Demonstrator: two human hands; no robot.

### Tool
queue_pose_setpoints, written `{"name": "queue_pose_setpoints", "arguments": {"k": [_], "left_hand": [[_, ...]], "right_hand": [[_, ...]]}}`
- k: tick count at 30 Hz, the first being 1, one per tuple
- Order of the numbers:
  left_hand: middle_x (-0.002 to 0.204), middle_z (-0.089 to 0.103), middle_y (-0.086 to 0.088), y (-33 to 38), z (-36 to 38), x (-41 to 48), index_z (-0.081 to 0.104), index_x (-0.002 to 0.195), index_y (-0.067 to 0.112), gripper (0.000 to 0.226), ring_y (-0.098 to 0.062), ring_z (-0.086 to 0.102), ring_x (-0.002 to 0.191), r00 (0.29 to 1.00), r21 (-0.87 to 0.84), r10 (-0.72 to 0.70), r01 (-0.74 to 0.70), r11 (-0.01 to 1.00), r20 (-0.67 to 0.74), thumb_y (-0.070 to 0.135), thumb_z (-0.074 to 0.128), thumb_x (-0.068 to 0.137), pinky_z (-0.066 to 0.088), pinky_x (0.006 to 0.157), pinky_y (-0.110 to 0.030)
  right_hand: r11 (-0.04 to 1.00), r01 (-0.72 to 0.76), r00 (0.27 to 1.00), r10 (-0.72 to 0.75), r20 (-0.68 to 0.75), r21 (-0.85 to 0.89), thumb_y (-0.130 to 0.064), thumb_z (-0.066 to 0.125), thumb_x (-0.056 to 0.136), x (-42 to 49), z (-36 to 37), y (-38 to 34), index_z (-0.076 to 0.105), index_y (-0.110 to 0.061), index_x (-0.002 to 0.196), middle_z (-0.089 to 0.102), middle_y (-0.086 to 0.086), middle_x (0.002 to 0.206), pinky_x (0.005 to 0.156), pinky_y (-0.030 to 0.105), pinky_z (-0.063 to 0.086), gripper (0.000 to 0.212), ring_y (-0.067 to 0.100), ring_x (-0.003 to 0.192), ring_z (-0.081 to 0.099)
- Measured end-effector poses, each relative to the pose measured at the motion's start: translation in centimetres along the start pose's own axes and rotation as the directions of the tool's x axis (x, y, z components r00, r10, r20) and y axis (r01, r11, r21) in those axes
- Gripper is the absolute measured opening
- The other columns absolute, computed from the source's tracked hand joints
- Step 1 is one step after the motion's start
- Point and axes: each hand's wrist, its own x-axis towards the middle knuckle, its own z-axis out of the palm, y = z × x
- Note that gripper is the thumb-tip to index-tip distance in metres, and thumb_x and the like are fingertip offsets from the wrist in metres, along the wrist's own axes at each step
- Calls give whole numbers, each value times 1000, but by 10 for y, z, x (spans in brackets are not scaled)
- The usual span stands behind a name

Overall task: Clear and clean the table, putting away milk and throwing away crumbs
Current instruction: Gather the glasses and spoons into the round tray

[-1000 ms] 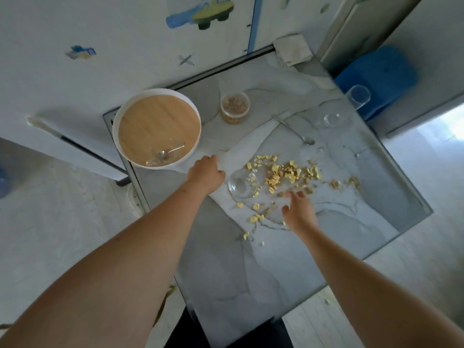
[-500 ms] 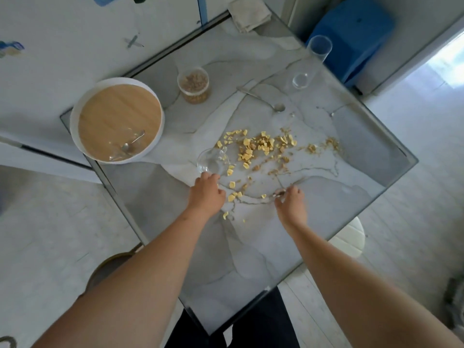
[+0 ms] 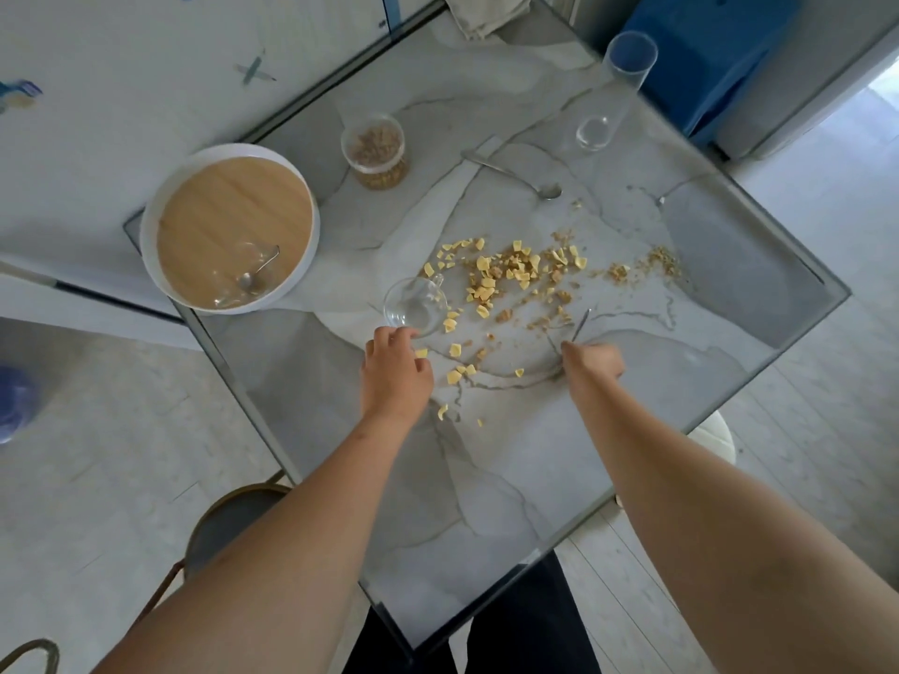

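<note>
Head view: with crumbs strewn mid-table, the left hand touches a glass cup at its near rim, grip unclear, while the right hand pinches a thin utensil, apparently clearing dishes, which need lifting away before sweeping.

Three glasses, two spoons, one tray, one jar, one cloth, one held utensil, scattered crumbs.

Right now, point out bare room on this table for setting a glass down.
Widest: near corner of the table, between the forearms. Also the right corner beyond the brown crumbs, and far strip between jar and cloth. Crowded: the middle, with yellow cereal, glass cup, left hand, and right hand holding a utensil.
</note>
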Motion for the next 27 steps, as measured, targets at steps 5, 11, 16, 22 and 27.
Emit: {"name": "queue_pose_setpoints", "arguments": {"k": [5,11,16,22,27], "left_hand": [[135,49,-10,0,-16,2,54,132,13,45,-28,46,125,999,-47,-52,52,998,-5,11,52,88,40,105,-39],[134,50,-8,0,-41,8,56,129,14,40,-26,47,123,996,-78,-85,82,994,-34,11,50,89,40,102,-37],[133,51,-8,-19,-49,11,57,128,13,39,-27,48,123,990,-88,-137,135,987,-14,13,51,89,41,103,-39],[123,58,-9,-48,-46,11,60,121,13,35,-28,55,115,970,-183,-243,245,952,31,13,54,87,48,93,-38],[125,59,-8,-49,-43,20,58,123,15,35,-27,58,112,956,-241,-277,293,925,95,16,52,89,49,93,-36]], "right_hand": [[977,142,979,-162,123,158,-17,62,84,-31,9,-16,68,-12,75,67,4,70,54,23,43,11,12,60,57],[893,232,862,-372,343,386,-4,63,86,-86,31,-60,65,-1,86,71,8,74,70,27,60,4,13,65,70],[891,253,826,-401,397,376,-11,59,91,-100,64,-86,70,-3,81,75,9,73,70,29,59,17,19,70,75],[915,386,859,-403,317,117,-21,58,91,-89,95,-78,72,-5,81,71,-1,67,52,15,44,24,6,60,66],[875,482,843,-454,288,-30,-18,61,90,-82,99,-70,64,-10,68,58,-2,59,43,17,33,23,12,57,53]]}}
